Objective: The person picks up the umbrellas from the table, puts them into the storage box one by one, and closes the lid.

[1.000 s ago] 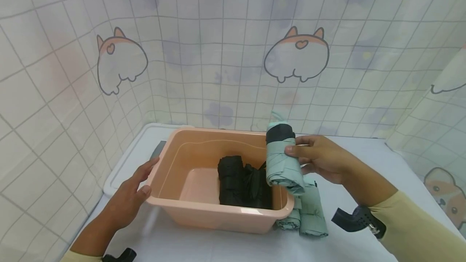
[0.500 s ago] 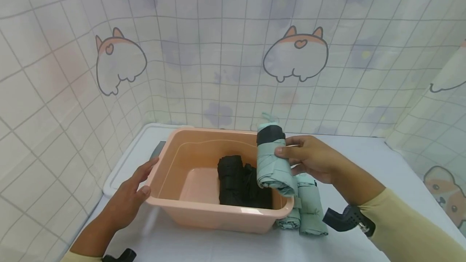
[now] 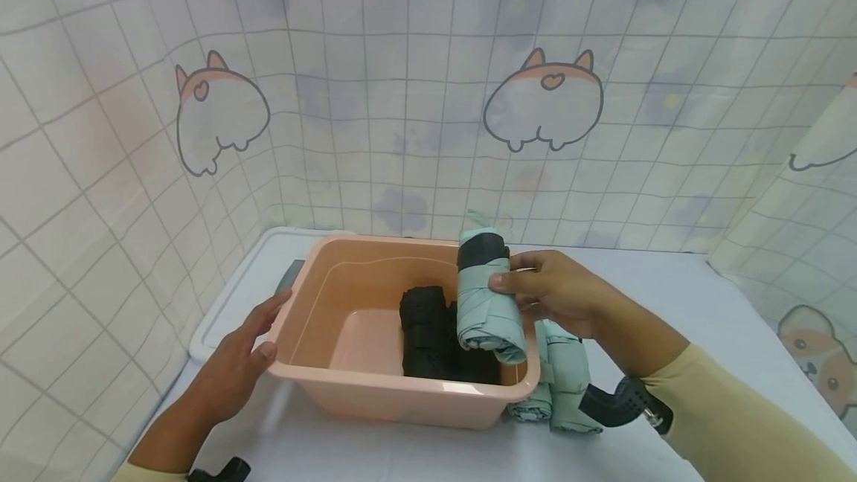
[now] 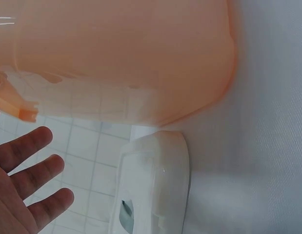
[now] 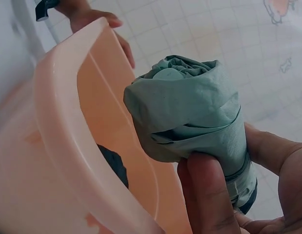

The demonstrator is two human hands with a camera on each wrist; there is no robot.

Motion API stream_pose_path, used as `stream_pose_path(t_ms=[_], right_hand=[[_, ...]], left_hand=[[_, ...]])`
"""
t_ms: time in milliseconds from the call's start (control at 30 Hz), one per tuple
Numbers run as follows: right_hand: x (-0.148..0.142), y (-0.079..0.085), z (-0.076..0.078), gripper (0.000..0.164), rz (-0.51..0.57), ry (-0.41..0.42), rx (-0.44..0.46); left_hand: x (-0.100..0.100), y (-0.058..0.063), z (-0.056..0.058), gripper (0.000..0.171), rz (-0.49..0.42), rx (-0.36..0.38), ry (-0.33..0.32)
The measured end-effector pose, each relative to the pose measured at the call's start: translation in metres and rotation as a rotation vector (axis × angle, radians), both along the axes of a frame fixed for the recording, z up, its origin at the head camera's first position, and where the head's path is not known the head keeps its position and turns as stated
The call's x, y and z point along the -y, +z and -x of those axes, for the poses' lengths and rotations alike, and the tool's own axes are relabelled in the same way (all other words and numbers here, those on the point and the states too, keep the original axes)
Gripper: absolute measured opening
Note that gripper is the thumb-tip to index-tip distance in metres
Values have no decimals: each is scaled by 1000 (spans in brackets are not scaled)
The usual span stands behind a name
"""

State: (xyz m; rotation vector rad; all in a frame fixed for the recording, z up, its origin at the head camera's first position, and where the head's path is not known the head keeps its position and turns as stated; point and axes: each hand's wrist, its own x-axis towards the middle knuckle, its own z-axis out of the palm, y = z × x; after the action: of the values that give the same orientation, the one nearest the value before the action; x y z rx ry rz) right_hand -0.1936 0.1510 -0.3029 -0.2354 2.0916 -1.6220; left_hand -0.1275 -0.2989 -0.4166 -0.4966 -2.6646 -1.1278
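My right hand [image 3: 559,287] grips a rolled-up mint-green folding umbrella [image 3: 490,311], thumb on its near side. The umbrella stands nearly upright over the right end of a peach plastic basin [image 3: 402,399], with its black band and wrist loop at the top. In the right wrist view, the umbrella's [image 5: 190,107] rolled end and fabric folds show close up. My left hand [image 3: 230,363] touches the basin's left rim, its fingers fairly straight; in the left wrist view several fingers [image 4: 41,168] are spread. Two black folded umbrellas lie in the basin; the left one [image 3: 426,329] shows clearly, the other is partly hidden.
Two more mint-green folded umbrellas lie on the white tabletop [image 3: 643,393], right of the basin; the outer one [image 3: 570,385] is more visible. A white lid-like piece [image 3: 230,296] with a grey part lies behind the left hand. A patterned curtain [image 3: 428,95] surrounds the table.
My right hand has carried the mint-green umbrella leftward, from the basin's right edge to above its right interior, covering more of the second black umbrella. The left hand and basin have stayed put.
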Motion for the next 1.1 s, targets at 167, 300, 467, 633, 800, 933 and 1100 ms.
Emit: stream_pose_path(t_ms=[167, 300, 467, 633, 800, 933, 1100], right_hand=[[6, -1, 1, 65, -17, -6, 8], [8, -2, 2, 68, -29, -20, 17], [12, -4, 2, 71, -21, -15, 22], [17, -5, 1, 72, -28, -18, 24], [23, -7, 1, 73, -47, -36, 25], [28, -9, 1, 75, -47, -47, 36], [34, -11, 1, 74, -32, -46, 41]], left_hand=[[0, 1, 0, 58, 7, -1, 4], [0, 1, 0, 59, 4, 8, 7], [0, 1, 1, 58, 6, 14, 8], [0, 0, 0, 58, 12, 10, 4], [0, 1, -1, 58, 6, 7, 0], [-1, 1, -1, 59, 0, 0, -8], [-1, 1, -1, 59, 2, -3, -8]])
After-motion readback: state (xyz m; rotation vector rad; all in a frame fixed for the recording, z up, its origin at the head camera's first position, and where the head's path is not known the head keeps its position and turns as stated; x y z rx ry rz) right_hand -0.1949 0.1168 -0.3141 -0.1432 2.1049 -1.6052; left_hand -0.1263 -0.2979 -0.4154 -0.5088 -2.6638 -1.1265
